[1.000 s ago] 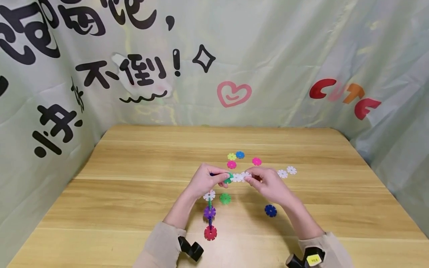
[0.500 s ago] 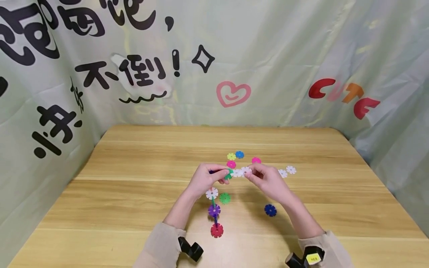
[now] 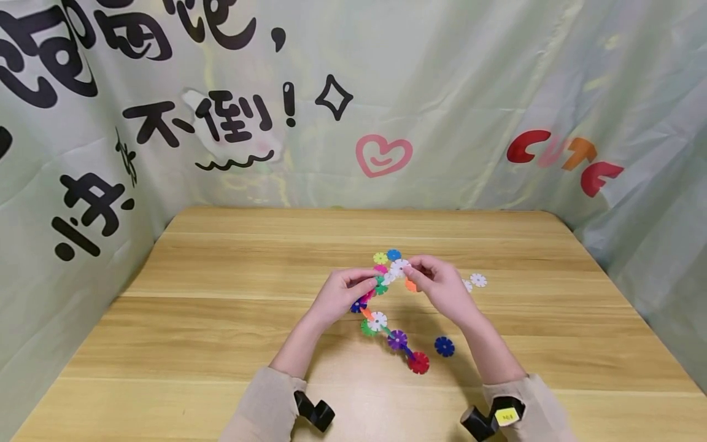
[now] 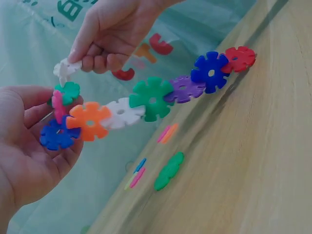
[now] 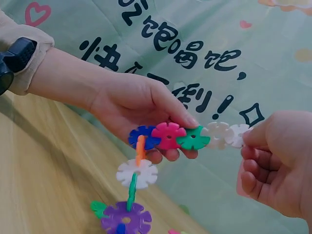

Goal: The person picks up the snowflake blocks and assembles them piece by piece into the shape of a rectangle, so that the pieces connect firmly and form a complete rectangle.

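A chain of slotted plastic interlocking discs hangs above the table, bent at a blue disc (image 4: 59, 134). My left hand (image 3: 338, 298) grips the chain near its green disc (image 5: 193, 137) and pink disc (image 5: 168, 136). Between thumb and fingers, my right hand (image 3: 444, 291) pinches the white end disc (image 3: 400, 268), which joins another white disc (image 5: 219, 135). From the blue disc the chain runs down through an orange disc (image 4: 89, 121), a white disc (image 3: 377, 321), a green disc (image 4: 152, 99), a purple disc (image 3: 397, 339) and a dark blue disc (image 4: 210, 72) to a red disc (image 3: 418, 362).
Loose discs lie on the wooden table (image 3: 221, 344): yellow (image 3: 380, 258), light blue (image 3: 394, 254) and pink (image 3: 380, 269) behind my hands, orange (image 3: 411, 285) by the right hand, white (image 3: 478, 280) to the right, dark blue (image 3: 444, 347) nearer, green (image 3: 367, 328) under the chain. A printed curtain (image 3: 442, 92) stands behind.
The chain's hanging part has swung to the right, its red end leading. My right hand has moved slightly up and away with the white end disc; my left hand keeps its place.
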